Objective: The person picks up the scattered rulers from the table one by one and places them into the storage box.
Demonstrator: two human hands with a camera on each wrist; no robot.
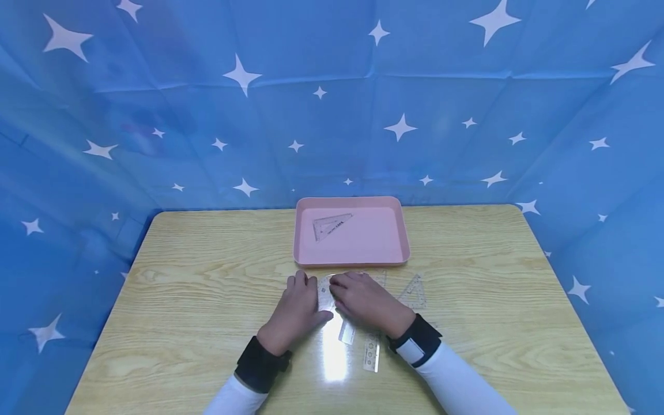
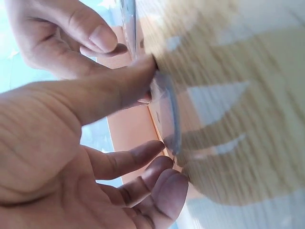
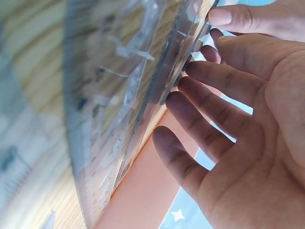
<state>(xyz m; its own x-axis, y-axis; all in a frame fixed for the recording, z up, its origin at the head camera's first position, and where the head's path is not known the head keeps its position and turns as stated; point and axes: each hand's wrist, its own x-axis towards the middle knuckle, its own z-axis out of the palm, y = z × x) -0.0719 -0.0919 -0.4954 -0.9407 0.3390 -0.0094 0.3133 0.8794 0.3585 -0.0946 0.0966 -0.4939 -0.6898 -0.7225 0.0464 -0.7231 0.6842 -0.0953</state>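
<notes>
A clear protractor point(image 1: 324, 296) with a rounded edge lies on the table between the two hands. My left hand point(image 1: 295, 311) pinches its left side, thumb near the lower edge and fingertips at the upper one; in the left wrist view the clear plastic point(image 2: 167, 114) shows between them. From the other side my right hand point(image 1: 368, 302) reaches over with fingers extended, the tips at the plastic's edge. Partly under that hand lie a short clear ruler point(image 1: 347, 331) and another ruler with round holes point(image 1: 371, 353). A clear set square point(image 1: 415, 293) is right of it.
Behind the hands stands a pink tray point(image 1: 363, 260), holding another clear set square point(image 1: 332, 225). More clear plastic point(image 1: 381, 278) shows beyond the right hand. The wooden table point(image 1: 207, 259) meets a blue star-patterned cloth point(image 1: 311, 144) at its back edge.
</notes>
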